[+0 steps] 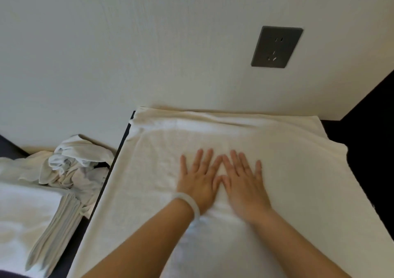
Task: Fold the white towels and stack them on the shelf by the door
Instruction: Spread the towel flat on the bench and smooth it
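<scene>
1. White towel (pixel 266 141): lies spread flat over the dark worktop (pixel 341 132) and covers most of it. Its far edge runs along the worktop's far edge, against the wall (pixel 149 43), with a shallow ridge of cloth just inside that edge. Its left side reaches the worktop's left edge. A dark strip of the top shows past its right side.
2. Left hand (pixel 198 179): palm down on the towel near the middle of the worktop, fingers straight and spread, gripping nothing. A pale bracelet (pixel 189 203) sits on the wrist.
3. Right hand (pixel 245 181): palm down just beside the left hand, fingers likewise straight and released, pressing on the cloth. The two thumbs lie close together; actual contact between them cannot be confirmed.
4. Folded stack (pixel 42 213): white towels with the layered edges showing, on a lower dark surface (pixel 61 271) off the worktop's left edge.
5. Crumpled pile (pixel 70 162): unfolded white cloth beyond the stack, near the wall and close to the worktop's left edge.
6. Wall socket (pixel 277 47): dark grey plate on the wall above the worktop's far right part, with nothing plugged in
</scene>
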`<state>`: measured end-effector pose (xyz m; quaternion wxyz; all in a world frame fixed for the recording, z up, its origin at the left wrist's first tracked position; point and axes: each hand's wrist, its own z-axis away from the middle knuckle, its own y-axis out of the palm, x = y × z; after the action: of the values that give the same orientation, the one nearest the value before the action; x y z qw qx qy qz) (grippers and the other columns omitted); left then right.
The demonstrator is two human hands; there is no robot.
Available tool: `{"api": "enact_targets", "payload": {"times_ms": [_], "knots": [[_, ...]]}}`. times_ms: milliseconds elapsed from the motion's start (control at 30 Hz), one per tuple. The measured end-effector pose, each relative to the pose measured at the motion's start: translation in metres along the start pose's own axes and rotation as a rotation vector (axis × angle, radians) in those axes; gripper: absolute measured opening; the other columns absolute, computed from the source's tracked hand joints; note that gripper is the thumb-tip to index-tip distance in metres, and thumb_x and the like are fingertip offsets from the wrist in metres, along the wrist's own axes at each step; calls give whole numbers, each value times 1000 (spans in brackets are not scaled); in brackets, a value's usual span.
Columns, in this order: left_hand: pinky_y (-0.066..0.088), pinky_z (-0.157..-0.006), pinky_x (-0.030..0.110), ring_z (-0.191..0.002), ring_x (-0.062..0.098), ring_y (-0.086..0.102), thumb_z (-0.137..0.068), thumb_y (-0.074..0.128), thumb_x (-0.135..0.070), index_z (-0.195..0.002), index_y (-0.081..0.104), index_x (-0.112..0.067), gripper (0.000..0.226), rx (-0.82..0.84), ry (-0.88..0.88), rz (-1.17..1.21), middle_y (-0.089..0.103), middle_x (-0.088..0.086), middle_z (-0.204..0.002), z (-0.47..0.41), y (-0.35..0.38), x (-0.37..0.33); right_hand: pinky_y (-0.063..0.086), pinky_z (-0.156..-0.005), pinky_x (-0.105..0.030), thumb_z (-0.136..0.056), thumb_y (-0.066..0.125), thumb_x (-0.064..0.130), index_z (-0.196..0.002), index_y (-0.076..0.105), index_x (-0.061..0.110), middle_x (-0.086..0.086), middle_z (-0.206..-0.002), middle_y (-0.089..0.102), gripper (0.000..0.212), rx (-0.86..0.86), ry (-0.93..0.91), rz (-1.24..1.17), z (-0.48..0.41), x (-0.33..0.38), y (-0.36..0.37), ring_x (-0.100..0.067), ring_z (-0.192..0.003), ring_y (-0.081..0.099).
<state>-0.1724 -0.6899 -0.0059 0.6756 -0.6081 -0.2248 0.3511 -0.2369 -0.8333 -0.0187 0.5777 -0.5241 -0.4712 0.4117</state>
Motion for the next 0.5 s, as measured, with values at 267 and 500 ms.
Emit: {"api": "enact_targets", "payload": {"times_ms": [267, 500], "knots": [[-8, -119, 55, -149, 17, -17, -99, 1, -51, -154, -14, -34, 60, -66, -511, 52, -20, -7, -162, 49, 3, 112, -2, -122, -48, -101, 10, 52, -159, 2, 23, -2, -167, -2, 65, 101, 352, 32, 4, -79, -18, -19, -153, -4], [-9, -110, 65, -151, 27, -2, -89, -5, -55, -154, 3, -37, 68, -58, -256, 29, -2, -4, -164, 59, 10, 51, 19, -110, -56, -97, 25, 51, -138, 58, 13, -13, -144, 53, 64, -38, -75, -43, 10, 66, 9, -31, -134, 50]]}}
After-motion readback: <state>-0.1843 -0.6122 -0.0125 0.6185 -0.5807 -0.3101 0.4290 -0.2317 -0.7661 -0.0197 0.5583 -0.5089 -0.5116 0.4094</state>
